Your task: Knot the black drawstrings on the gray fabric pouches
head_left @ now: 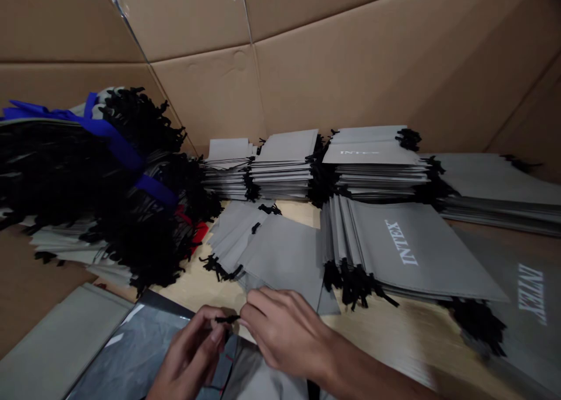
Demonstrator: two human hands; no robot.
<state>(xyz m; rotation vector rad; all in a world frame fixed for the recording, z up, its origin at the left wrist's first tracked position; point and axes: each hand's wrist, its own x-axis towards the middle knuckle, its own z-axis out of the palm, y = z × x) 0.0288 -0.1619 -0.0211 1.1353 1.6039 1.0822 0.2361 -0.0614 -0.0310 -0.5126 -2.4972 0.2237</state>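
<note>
Between my two hands a short black drawstring (228, 319) is stretched. My left hand (193, 350) pinches one end with thumb and fingers, and my right hand (287, 327) is closed on the other. Below them lies a grey fabric bag (254, 372), partly hidden by my right hand and forearm. Just beyond my fingers are loose grey drawstring bags (283, 248) with black cords. Right of these, a fanned stack of grey bags printed INTEX (407, 236) has its knotted cords hanging toward me.
Along the cardboard wall (328, 67) stand several stacks of grey bags (283, 160). A big heap of black-corded bags (87, 172), tied with blue strips (116, 143), rises at left. A plastic-wrapped package (135, 341) and grey sheets (61, 336) lie near left on the wooden tabletop (197, 289).
</note>
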